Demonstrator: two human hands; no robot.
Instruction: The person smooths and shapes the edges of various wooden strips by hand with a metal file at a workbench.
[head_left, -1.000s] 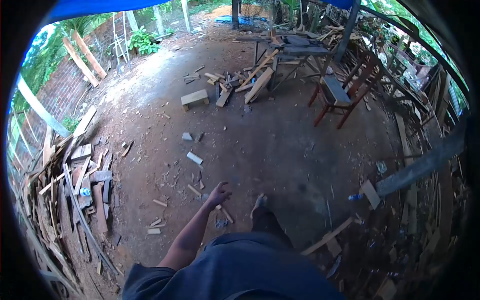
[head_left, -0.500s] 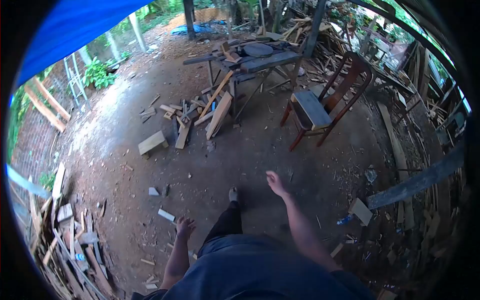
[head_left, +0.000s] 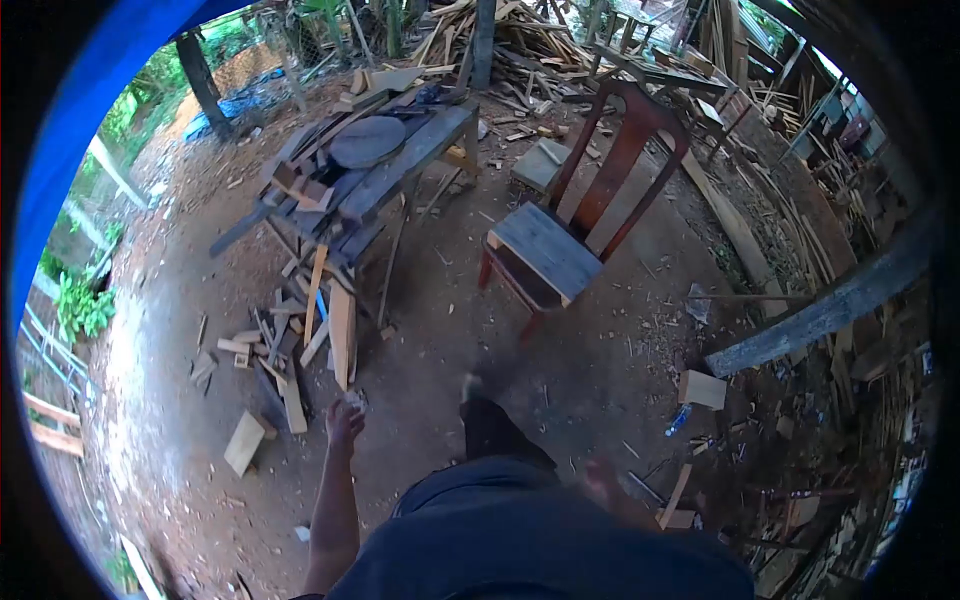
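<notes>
while the left hand [head_left: 345, 421] hangs open, the right hand [head_left: 602, 481] seems low, grip unclear.

The left hand [head_left: 345, 422] hangs empty over the dirt floor [head_left: 420, 350]. A grey board [head_left: 545, 250] lies across the wooden chair's seat frame [head_left: 522, 283].

Right hand [head_left: 603, 482] blurred, partly hidden by the shirt [head_left: 560, 530].
</notes>
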